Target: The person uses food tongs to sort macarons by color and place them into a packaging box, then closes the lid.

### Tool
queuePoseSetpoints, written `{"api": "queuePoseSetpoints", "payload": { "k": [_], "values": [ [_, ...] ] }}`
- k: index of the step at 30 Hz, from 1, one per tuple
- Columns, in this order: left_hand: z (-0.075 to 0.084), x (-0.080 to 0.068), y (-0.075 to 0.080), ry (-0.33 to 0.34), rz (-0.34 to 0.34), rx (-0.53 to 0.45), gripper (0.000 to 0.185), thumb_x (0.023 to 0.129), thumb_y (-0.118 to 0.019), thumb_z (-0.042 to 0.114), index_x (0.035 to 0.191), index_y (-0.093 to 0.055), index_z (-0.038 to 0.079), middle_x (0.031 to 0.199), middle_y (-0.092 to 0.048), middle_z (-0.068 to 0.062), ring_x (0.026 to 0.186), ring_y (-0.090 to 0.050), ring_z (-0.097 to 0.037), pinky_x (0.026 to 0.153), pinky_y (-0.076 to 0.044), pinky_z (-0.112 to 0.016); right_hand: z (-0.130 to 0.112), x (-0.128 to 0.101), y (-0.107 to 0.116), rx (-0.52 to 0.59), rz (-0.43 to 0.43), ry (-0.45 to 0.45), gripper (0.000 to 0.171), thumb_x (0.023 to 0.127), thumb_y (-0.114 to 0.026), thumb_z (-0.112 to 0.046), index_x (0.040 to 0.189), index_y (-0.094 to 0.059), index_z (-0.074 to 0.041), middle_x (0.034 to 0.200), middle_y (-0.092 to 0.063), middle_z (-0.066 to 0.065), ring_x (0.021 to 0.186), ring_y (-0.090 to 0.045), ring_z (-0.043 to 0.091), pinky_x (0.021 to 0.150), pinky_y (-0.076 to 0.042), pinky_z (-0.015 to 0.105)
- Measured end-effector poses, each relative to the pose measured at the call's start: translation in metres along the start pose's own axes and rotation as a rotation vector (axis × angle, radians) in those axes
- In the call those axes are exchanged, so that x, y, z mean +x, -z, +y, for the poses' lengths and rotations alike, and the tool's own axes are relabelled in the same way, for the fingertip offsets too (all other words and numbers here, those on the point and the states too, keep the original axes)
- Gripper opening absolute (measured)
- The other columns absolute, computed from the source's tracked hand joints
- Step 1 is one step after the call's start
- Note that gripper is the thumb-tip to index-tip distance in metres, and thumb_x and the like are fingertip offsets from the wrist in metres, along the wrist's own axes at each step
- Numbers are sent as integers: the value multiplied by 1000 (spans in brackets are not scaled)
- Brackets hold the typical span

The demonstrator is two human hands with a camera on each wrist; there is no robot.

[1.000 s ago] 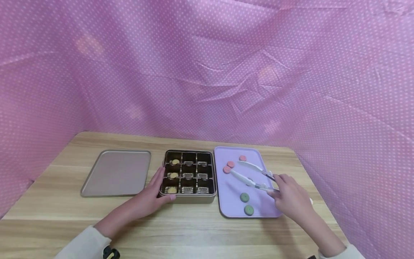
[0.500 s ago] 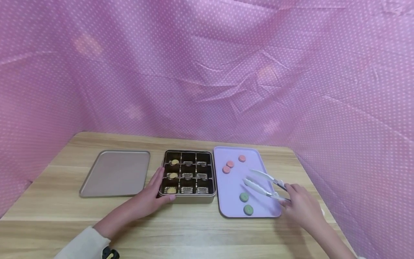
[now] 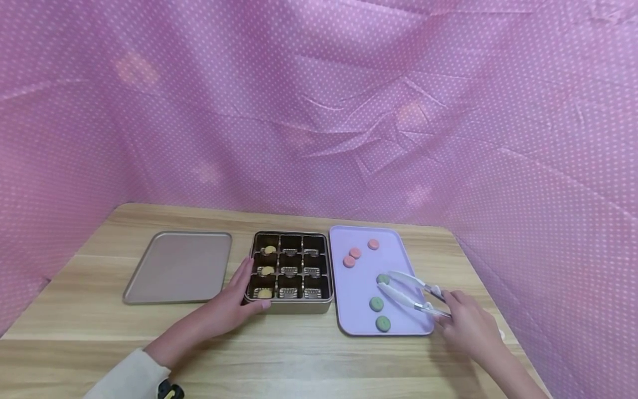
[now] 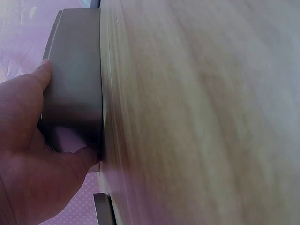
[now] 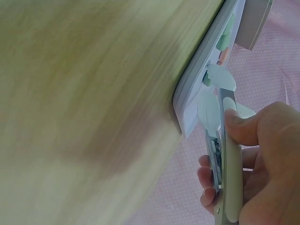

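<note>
While the head view laid out the whole wooden surface (image 3: 299,354), the wrist views gave only close slices of it: the left wrist camera showed the left hand (image 4: 28,154) wrapped on the near corner of the divided tin (image 4: 75,79), thumb along one wall and a finger curled round the other, which from above read merely as a hand (image 3: 234,302) resting at the tin's (image 3: 291,271) seven o'clock corner. The right wrist camera showed the right hand (image 5: 255,164) closed round the handles of the tongs (image 5: 220,108), thumb pressed on the upper arm, the pale tips out over the lilac tray's (image 5: 197,93) edge. From above, that hand (image 3: 468,327) sat at the tray's (image 3: 359,327) four o'clock corner, and the tongs (image 3: 406,291) pointed toward ten o'clock, their tips standing slightly apart on either side of a green cookie (image 3: 382,279) near the tray's middle. Two more green cookies (image 3: 376,303) lay toward six o'clock and three pink cookies (image 3: 355,253) toward twelve. A flat lid (image 3: 179,266) lay at the tin's nine o'clock. No writing or labels could be read anywhere.
</note>
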State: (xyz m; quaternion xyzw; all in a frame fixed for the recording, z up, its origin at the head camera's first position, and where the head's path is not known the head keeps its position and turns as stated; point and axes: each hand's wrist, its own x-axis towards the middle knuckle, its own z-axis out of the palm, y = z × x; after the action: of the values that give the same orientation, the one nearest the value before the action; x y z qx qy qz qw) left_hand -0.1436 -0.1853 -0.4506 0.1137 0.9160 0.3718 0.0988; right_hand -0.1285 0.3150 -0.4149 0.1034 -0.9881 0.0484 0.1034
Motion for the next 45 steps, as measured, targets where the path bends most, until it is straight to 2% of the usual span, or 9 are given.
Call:
{"api": "queuePoseSetpoints", "payload": {
  "k": [10, 25, 34, 45],
  "values": [
    [-2, 0, -1, -23, 22, 10, 112, 91, -56, 69, 161, 17, 21, 167, 20, -7, 151, -9, -49, 118, -16, -67, 0, -3, -2, 16, -33, -13, 54, 82, -79, -18, 127, -63, 7, 118, -66, 25, 106, -64, 46, 73, -59, 60],
    [-3, 0, -2, -18, 20, 7, 112, 91, -57, 69, 161, 17, 22, 167, 20, -7, 151, -9, -50, 117, -17, -68, -1, -5, -3, 14, -9, -10, 52, 84, -78, -19, 127, -64, 7, 119, -66, 26, 104, -65, 46, 75, -59, 60],
    [-3, 1, -3, -21, 17, -2, 112, 91, -57, 68, 160, 18, 21, 167, 22, -6, 152, -8, -49, 119, -16, -66, -9, 2, 5, 34, 66, 30, 51, 82, -82, -20, 124, -66, 5, 112, -69, 22, 93, -68, 40, 65, -60, 53],
    [-3, 0, -2, -24, 19, 1, 111, 92, -57, 67, 160, 18, 22, 167, 20, -8, 152, -8, -48, 118, -16, -66, -36, 15, 13, 68, 123, 81, 52, 82, -81, -21, 127, -66, 3, 118, -69, 19, 108, -66, 40, 81, -58, 58]
  ]
}}
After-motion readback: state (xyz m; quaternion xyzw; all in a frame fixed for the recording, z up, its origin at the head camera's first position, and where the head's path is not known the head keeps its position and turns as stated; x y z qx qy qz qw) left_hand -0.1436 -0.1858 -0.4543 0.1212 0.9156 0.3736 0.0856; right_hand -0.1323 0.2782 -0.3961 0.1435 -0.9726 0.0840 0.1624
